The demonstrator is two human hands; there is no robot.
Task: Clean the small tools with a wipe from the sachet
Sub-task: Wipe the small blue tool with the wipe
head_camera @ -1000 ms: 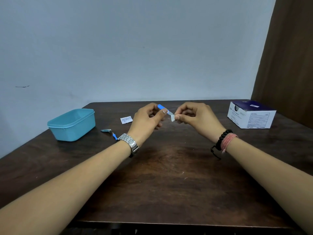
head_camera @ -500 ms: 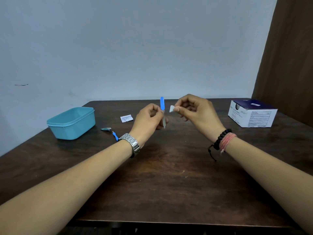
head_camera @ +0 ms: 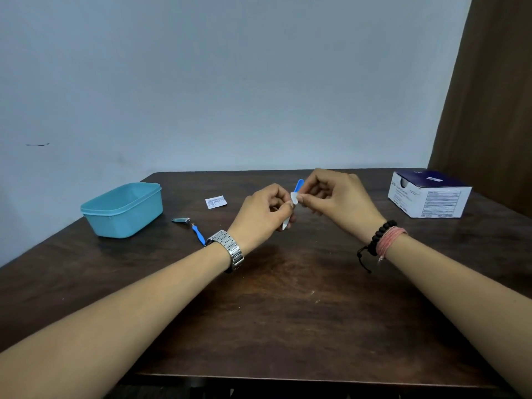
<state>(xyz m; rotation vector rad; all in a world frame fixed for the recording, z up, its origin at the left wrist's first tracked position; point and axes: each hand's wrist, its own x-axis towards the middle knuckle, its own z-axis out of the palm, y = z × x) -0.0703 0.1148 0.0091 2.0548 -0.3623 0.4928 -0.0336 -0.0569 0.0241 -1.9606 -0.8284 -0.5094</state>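
Note:
Above the table's middle, my left hand (head_camera: 266, 210) grips a small tool with a blue handle (head_camera: 299, 185) and a pale blade whose tip pokes out below the fingers. My right hand (head_camera: 336, 201) pinches a small white wipe (head_camera: 294, 197) against the tool just under its handle. A torn white sachet (head_camera: 216, 201) lies flat on the table behind my left hand. A metal nail clipper (head_camera: 180, 220) and a second thin blue-handled tool (head_camera: 198, 234) lie to the left of my left wrist.
A light blue plastic tub (head_camera: 123, 210) stands at the left of the dark wooden table (head_camera: 288, 306). A white and navy box (head_camera: 429, 194) sits at the back right. A wall runs behind the table and a brown curtain hangs at the right.
The tool went from lying sideways between both hands to upright in my left hand. My right hand drew away with the wipe, then returned and pressed it on the tool again.

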